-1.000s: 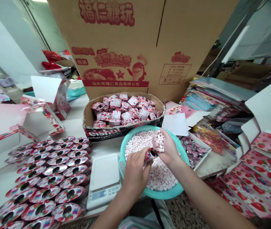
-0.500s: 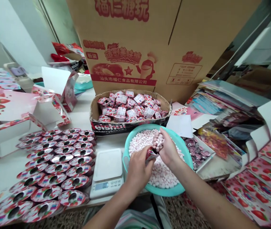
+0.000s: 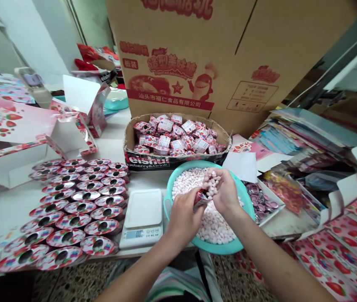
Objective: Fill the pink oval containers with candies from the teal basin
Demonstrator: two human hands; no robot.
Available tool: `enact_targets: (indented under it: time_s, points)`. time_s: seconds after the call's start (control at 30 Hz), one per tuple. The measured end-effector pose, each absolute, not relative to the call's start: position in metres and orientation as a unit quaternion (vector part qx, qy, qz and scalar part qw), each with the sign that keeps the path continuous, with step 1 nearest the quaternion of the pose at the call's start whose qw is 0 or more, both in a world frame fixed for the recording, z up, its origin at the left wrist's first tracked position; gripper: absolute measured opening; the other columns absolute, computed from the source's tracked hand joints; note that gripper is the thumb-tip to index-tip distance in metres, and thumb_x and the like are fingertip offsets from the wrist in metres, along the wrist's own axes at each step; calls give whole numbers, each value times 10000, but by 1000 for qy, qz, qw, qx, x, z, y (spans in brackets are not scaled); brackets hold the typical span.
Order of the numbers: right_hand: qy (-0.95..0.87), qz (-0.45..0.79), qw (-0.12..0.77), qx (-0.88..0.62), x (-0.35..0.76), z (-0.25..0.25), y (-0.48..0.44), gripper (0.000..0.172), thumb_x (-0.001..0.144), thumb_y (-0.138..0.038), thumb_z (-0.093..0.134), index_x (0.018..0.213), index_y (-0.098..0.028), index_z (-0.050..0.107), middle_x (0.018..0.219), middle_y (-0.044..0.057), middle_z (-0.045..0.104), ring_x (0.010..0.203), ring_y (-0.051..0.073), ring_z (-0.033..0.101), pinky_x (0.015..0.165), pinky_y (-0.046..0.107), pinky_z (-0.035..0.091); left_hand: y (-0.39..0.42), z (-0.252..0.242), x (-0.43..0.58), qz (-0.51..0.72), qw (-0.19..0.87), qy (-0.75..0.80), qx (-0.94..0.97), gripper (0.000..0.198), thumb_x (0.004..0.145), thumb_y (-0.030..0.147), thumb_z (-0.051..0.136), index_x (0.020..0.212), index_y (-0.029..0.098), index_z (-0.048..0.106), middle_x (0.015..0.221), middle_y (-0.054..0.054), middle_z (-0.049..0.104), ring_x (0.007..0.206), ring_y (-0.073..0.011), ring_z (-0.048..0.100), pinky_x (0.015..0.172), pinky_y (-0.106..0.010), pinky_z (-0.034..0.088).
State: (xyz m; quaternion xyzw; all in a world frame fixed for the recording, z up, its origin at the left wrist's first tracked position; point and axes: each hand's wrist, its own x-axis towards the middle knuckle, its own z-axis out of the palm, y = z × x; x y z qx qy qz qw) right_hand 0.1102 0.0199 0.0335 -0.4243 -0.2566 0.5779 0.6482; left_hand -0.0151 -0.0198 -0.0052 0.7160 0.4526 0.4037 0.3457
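Note:
My left hand (image 3: 184, 214) grips a small strawberry-printed box (image 3: 200, 197), mostly hidden behind my fingers and tilted toward the right. Cupped in my right hand (image 3: 227, 191) is a handful of pale pink candies (image 3: 211, 183), held against the box's opening. Both hands are over a turquoise basin (image 3: 167, 205) filled with the same white-pink candies. A white digital scale (image 3: 143, 209) stands just left of the basin, with nothing on its plate. Rows of oval strawberry-printed boxes (image 3: 71, 219), each with a dark round hole on top, stand further left.
Behind the basin, a cut-down carton (image 3: 178, 161) holds many small printed boxes. A large brown carton (image 3: 172, 50) rises at the back. To the right sits a white tray of purple caps (image 3: 262, 201), beside stacked printed cardboard (image 3: 307, 134). Folded display boxes (image 3: 15, 121) lie at the left.
The view has shifted a little, so the background sits further right. My hands stay over the basin, with the candy handful still against the box opening.

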Motion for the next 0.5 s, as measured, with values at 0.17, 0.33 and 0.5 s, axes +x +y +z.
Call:
enact_targets:
  time_s: [0.17, 0.33, 0.5]
  points:
    - [-228, 565, 656, -445, 104, 32, 21, 182, 659, -322, 593, 569, -203, 489, 505, -35, 489, 425, 98, 435, 396, 212, 359, -16, -5, -16, 390, 372, 462, 704, 386, 810, 233, 581, 1196, 250, 574, 1111, -56, 671, 1027, -259, 587, 897, -359, 404]
    - [-243, 566, 638, -462, 105, 31, 21, 107, 638, -292, 586, 638, -188, 561, 599, -16, 571, 456, 104, 468, 412, 222, 377, -17, -3, -16, 394, 385, 466, 693, 418, 794, 224, 589, 1210, 254, 570, 1109, -40, 682, 1021, -249, 612, 894, -348, 435]
    - [-257, 591, 633, -428, 105, 35, 19, 200, 661, -299, 588, 536, -206, 464, 560, -17, 551, 459, 109, 455, 428, 228, 380, -17, -3, -18, 410, 402, 468, 672, 427, 773, 224, 605, 1198, 261, 588, 1114, -25, 687, 1012, -240, 622, 890, -335, 453]
